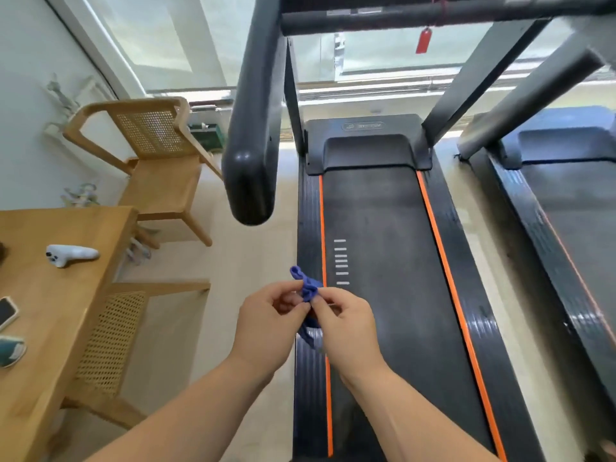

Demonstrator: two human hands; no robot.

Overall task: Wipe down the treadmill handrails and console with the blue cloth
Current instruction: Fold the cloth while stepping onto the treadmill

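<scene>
Holds left forearm point(186, 415) and right forearm point(420, 415) out ahead, bare, angled inward toward each other. Has left hand point(270, 321) and right hand point(346, 323) close together, backs upward, fingers curled. Pinches a bunched cloth point(308, 290) between thumb and fingertips of each hand, wrists straight.

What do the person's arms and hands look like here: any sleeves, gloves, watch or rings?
The left forearm and right forearm are bare down to the bottom edge of the frame, with no sleeve in view. The left hand and right hand wear no gloves. No watch, band, ring or marking shows on either wrist or on the visible fingers.
</scene>
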